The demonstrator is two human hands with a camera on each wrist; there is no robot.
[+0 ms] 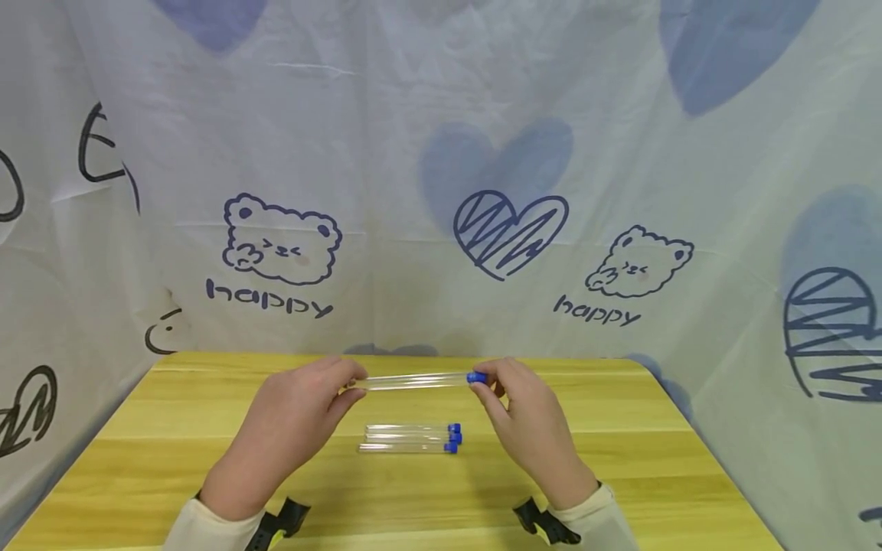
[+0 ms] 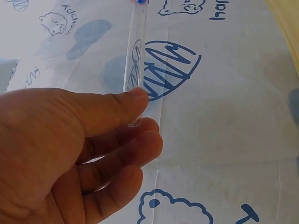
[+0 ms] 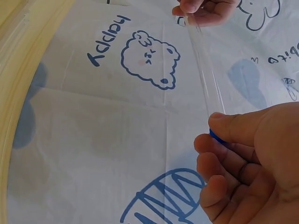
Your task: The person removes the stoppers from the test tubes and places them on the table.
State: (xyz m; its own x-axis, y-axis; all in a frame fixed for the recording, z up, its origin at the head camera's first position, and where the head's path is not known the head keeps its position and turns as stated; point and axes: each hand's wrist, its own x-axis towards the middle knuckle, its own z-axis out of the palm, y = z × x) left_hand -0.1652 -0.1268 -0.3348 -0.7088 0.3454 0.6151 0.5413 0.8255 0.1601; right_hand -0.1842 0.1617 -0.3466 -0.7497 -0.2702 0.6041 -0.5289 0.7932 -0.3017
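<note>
A clear test tube [image 1: 416,381] with a blue cap [image 1: 476,377] is held level above the table between both hands. My left hand [image 1: 296,413] pinches its closed end between thumb and forefinger; the left wrist view shows the thumb [image 2: 135,95] pressed on the glass-clear wall. At the other end my right hand [image 1: 534,421] pinches the blue cap, mostly covered by thumb and fingers in the right wrist view, where a sliver of blue cap [image 3: 217,136] shows. Below, on the table, lie 3 similar capped tubes [image 1: 406,438] side by side, their blue caps to the right.
The wood-grain table [image 1: 606,428] has its far edge against a pale cloth backdrop [image 1: 386,291] printed with hearts, bears and lettering. More of the cloth hangs at the left and right sides. Black straps [image 1: 279,524] sit at both wrists by the light sleeves [image 1: 207,528].
</note>
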